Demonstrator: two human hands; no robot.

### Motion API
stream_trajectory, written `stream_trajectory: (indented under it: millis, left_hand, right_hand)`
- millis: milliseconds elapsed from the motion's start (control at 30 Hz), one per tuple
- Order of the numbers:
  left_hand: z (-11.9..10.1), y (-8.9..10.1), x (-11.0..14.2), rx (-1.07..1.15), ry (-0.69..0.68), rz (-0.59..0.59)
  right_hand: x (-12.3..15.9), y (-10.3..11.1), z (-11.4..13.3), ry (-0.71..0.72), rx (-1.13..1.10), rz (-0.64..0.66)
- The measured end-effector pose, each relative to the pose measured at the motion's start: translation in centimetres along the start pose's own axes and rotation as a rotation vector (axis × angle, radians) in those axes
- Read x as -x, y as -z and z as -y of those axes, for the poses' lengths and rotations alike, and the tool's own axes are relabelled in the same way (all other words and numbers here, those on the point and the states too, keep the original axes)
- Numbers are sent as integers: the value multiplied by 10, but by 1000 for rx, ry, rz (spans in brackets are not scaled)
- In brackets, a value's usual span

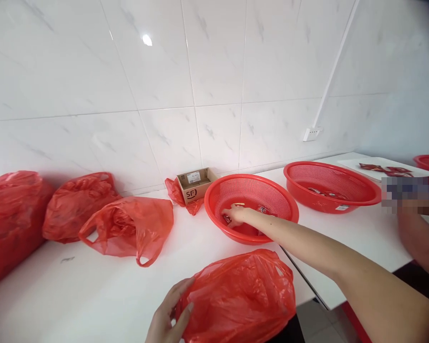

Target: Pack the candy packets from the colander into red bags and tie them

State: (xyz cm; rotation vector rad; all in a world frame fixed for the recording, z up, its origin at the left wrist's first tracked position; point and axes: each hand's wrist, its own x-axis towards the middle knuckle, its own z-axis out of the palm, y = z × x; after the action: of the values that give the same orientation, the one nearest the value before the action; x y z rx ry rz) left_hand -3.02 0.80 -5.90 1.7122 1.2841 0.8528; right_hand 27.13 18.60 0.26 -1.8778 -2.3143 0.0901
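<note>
My right hand (236, 215) reaches down into a red plastic colander (250, 182), its fingers curled on a small red-and-white packet (227, 218). More small packets (262, 209) lie on the colander's bottom, partly hidden by my forearm. At the table's front edge, my left hand (169, 309) grips the left side of a red plastic bag (236, 297), thumb and fingers on its film. The bag lies just in front of the colander, its film creased. What is inside it cannot be made out.
Red plastic bags (132, 224) stand along the left. Behind the colander is a small cardboard box (195, 186) by the tiled wall. To the right stand another red colander (332, 202) and a white tray (423, 177) with packets. A co-worker's arm (420, 238) is at far right.
</note>
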Motion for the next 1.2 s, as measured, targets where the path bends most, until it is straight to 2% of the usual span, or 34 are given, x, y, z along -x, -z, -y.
stream_trajectory:
  millis: [100,300,433,533,633,700,733,833,900,967,1067,1133,1200]
  left_hand:
    - [9,5,3,13,18,-3]
    - [16,4,4,61,48,-21]
    - [15,5,5,87,62,0]
    - [15,1,5,140,67,-91]
    - [18,-1,4,162,78,-173]
    - [19,-1,2,160,82,-144]
    - [18,-1,0,161,85,-114]
    - [13,-3,-5,188,94,-35]
    - [8,-6,-8,219,95,-17]
    - [1,-8,-8,248,106,-15]
    - [-9,-6,-7,311,173,-36]
    - [-15,-2,-5,356,218,-68]
    - [-20,0,-4,376,226,-108]
  right_hand:
    - [4,-3,2,16,10,211]
    - [1,7,-5,-12,-44,330]
    - [-4,25,-15,3,-220,297]
    - [2,50,-20,21,-414,226]
    - [26,80,-11,68,-593,138]
    - [52,94,5,139,-778,99]
    - [67,96,16,196,-944,93]
    - [110,80,52,323,-1306,261]
    - [131,52,71,296,-1315,317]
    - [143,17,80,217,-1207,261]
    - [148,-26,73,153,-973,129]
    - [150,-41,62,110,-817,122]
    - [153,-40,54,31,-686,177]
